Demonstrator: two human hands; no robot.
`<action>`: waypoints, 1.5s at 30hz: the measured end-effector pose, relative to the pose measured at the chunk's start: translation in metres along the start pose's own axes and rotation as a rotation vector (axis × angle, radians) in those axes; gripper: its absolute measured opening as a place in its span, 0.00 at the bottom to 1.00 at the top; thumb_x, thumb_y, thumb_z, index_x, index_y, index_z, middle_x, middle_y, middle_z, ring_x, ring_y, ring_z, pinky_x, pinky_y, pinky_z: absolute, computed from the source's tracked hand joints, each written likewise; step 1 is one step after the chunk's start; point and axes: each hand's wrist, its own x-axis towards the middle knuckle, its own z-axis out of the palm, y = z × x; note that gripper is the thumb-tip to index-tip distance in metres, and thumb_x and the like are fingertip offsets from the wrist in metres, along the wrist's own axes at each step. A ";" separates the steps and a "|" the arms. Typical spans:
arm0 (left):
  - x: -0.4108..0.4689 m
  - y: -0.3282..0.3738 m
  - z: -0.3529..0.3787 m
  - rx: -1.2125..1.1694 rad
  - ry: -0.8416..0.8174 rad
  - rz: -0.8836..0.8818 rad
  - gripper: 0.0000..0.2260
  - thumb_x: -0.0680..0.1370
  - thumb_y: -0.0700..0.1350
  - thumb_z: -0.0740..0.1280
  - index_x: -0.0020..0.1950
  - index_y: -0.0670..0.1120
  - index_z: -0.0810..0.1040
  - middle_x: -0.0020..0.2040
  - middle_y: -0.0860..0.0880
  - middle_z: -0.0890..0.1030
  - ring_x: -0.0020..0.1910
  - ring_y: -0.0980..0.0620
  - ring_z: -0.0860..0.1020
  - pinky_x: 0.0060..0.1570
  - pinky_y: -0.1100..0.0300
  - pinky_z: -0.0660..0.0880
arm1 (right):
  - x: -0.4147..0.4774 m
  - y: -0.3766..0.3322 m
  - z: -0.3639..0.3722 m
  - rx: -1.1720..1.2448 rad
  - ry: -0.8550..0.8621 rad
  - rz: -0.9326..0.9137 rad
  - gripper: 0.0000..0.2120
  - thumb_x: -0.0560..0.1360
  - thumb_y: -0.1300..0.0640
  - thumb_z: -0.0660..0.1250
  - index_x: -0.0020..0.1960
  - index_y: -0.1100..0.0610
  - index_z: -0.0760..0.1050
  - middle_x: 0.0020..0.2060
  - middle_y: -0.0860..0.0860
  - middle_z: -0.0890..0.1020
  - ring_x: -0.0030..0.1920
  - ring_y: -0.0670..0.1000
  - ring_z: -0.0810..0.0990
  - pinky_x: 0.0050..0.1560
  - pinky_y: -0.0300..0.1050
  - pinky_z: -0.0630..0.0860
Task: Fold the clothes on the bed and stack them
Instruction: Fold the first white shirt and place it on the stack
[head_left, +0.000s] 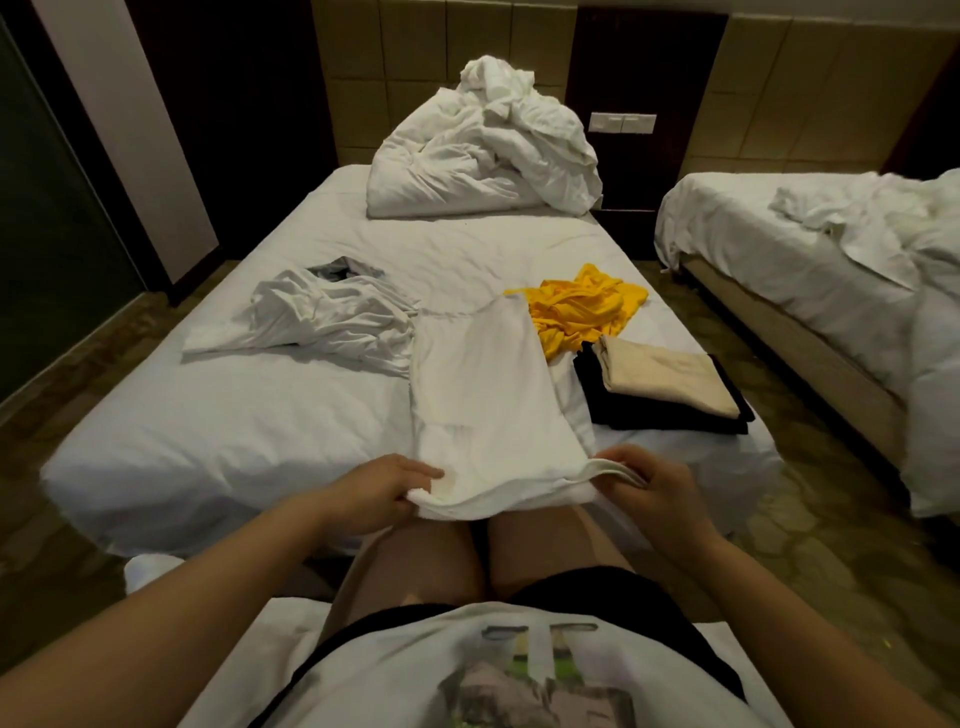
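Spanning left grip to right grip: white shirt

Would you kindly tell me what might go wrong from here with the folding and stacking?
1. The white garment is held only at its near edge by the left hand and right hand; its lengthwise fold may fall open when lifted.
2. Its far end lies beside the yellow garment, which might get dragged along.
3. The folded stack sits near the right edge of the bed and might be nudged off.
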 end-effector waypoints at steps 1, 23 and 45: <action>-0.003 0.001 -0.002 -0.027 -0.044 -0.033 0.16 0.76 0.39 0.64 0.64 0.45 0.77 0.65 0.57 0.69 0.64 0.59 0.67 0.65 0.71 0.58 | 0.001 -0.006 -0.005 0.072 -0.064 0.064 0.09 0.70 0.64 0.71 0.37 0.51 0.78 0.29 0.41 0.80 0.33 0.37 0.77 0.35 0.33 0.70; 0.042 -0.013 -0.073 -1.169 -0.312 -0.289 0.14 0.47 0.39 0.66 0.29 0.42 0.83 0.30 0.48 0.81 0.32 0.55 0.80 0.33 0.66 0.75 | 0.130 -0.023 0.002 0.302 -0.268 0.398 0.08 0.71 0.69 0.68 0.45 0.57 0.79 0.37 0.51 0.80 0.37 0.45 0.78 0.35 0.31 0.76; 0.267 -0.155 -0.034 -1.444 0.516 -0.704 0.18 0.76 0.33 0.63 0.64 0.46 0.69 0.56 0.43 0.78 0.49 0.46 0.77 0.54 0.49 0.74 | 0.322 0.198 0.186 0.237 0.180 0.678 0.18 0.76 0.56 0.65 0.65 0.52 0.69 0.55 0.55 0.80 0.51 0.52 0.79 0.53 0.46 0.75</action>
